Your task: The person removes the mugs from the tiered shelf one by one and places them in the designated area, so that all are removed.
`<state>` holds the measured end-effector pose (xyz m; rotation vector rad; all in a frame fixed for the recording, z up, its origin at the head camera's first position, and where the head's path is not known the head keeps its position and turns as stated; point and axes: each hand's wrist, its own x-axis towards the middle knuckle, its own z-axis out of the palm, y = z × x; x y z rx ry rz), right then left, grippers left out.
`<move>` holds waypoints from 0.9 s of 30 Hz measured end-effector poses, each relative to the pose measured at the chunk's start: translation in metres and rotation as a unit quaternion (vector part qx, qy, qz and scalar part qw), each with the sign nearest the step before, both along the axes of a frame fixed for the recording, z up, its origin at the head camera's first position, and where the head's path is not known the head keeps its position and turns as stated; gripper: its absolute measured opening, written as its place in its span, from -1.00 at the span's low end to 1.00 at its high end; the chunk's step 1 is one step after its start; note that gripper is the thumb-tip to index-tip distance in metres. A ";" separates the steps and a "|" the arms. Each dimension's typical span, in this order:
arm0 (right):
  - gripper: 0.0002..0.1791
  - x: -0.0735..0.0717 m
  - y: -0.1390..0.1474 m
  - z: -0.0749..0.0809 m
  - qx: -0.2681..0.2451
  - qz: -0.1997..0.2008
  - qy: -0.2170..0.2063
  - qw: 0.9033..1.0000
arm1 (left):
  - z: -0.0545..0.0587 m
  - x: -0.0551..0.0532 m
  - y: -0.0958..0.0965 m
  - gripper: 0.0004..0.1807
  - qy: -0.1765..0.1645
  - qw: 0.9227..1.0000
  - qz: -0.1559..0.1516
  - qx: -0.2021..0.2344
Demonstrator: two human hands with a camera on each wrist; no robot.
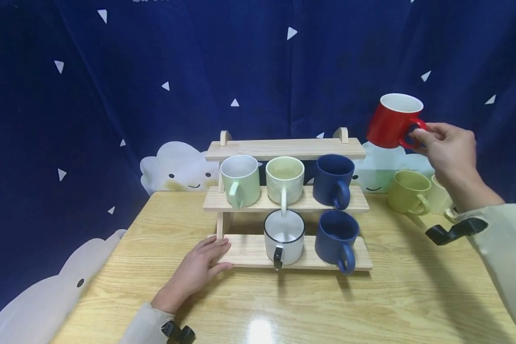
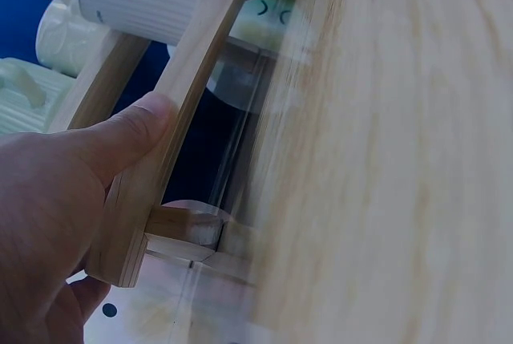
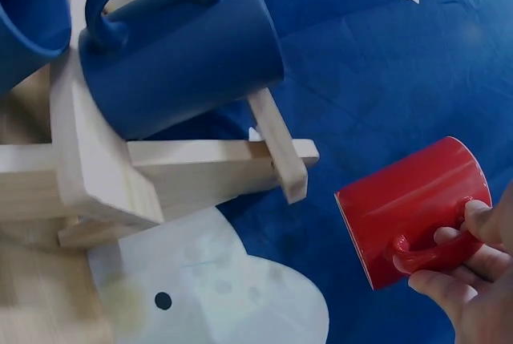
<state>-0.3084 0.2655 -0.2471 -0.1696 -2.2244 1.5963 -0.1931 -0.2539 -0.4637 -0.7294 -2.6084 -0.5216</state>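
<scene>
Because your right hand grasps the red mug by its handle, the relation that probably matters most is sideways: the mug hangs just left of those fingers, well off the table, and the rack lies farther left and lower in the head view. The mug's long axis is roughly upright, rim uppermost, base leaning away to the left of your fingertips. Your thumb and fingers pinch the handle, so the mug's body juts out from them on the rack side, apart from the wood.

Your right hand is plainly the nearer one; your left hand is well apart, at the rack's far side from the mug, its thumb and fingers gripping the left end of the bottom board. Below and left of your right fingers, the upper blue mug stands on the rack. Beneath them, the olive mug rests on the table; your wrist hides part of the cream mug beside it.
</scene>
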 end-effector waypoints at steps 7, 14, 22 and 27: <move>-0.43 0.001 0.011 -0.019 0.039 -0.026 -0.026 0.999 | 0.001 -0.001 0.000 -0.37 0.003 1.000 -0.002 0.000; -0.51 0.003 0.015 -0.047 0.030 -0.034 -0.003 0.999 | 0.000 -0.002 0.000 -0.37 -0.002 1.000 -0.002 -0.001; -0.48 0.005 0.016 -0.079 0.055 -0.045 0.003 0.997 | -0.003 -0.002 0.000 -0.38 0.004 1.000 0.002 -0.002; -0.48 0.004 0.017 -0.095 0.047 -0.038 0.013 0.998 | -0.003 -0.002 0.000 -0.39 0.016 1.000 -0.001 -0.004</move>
